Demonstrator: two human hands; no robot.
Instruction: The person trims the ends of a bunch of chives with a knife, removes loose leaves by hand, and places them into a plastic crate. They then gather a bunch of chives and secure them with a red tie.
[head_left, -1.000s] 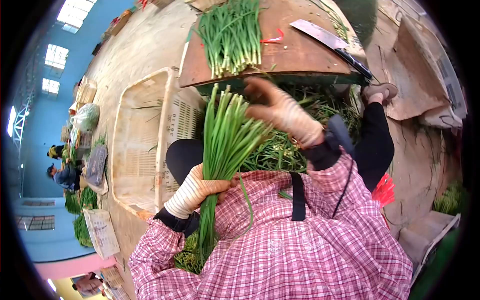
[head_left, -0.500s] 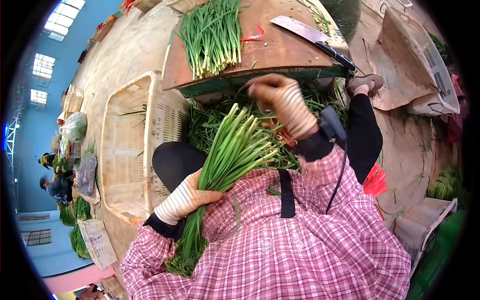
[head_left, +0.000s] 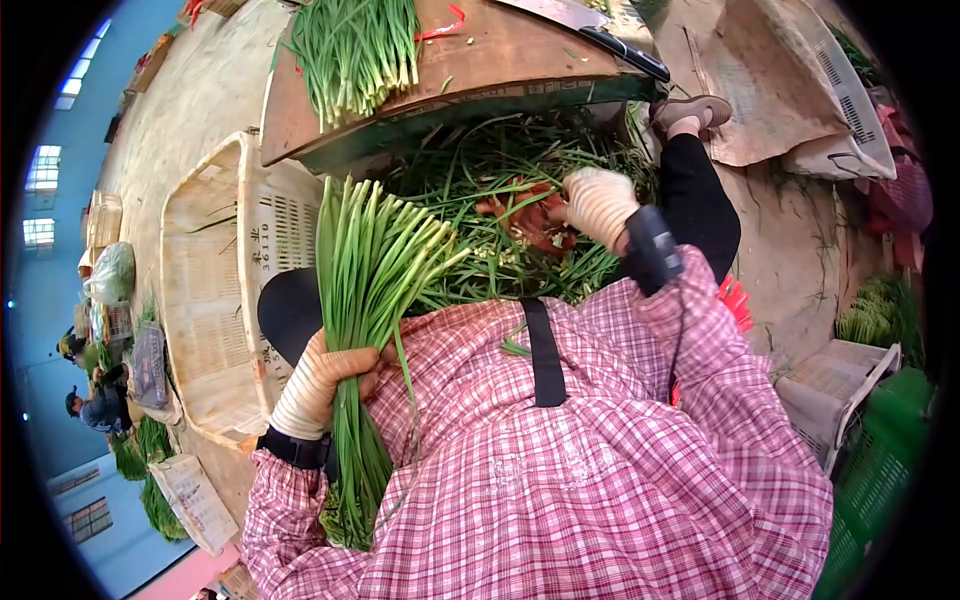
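Observation:
A thick bunch of green chives (head_left: 375, 270) rests upright against my left side, with pale cut ends pointing away from me. My left hand (head_left: 345, 375), in a striped wrap, is closed around its middle. Over the pile of loose green leaves (head_left: 450, 160) hangs my right hand (head_left: 600, 205), also wrapped, its fingers turned away and hidden. Just left of it lies a reddish-brown crumpled thing (head_left: 530, 220) that I cannot identify. Another chive bunch (head_left: 355, 60) lies on the wooden board (head_left: 490, 60), near a red tie (head_left: 445, 25).
A large knife (head_left: 625, 52) lies along the board's right side, its black handle at the edge. A white plastic crate (head_left: 250, 300) stands at my left. On the right are another crate (head_left: 850, 130) with brown sheeting and a green crate (head_left: 880, 470). Other people are far left.
My right hand has moved right and down, away from the chive tips to beside the reddish-brown thing. The bunch in my left hand is now more upright. The whole view has shifted.

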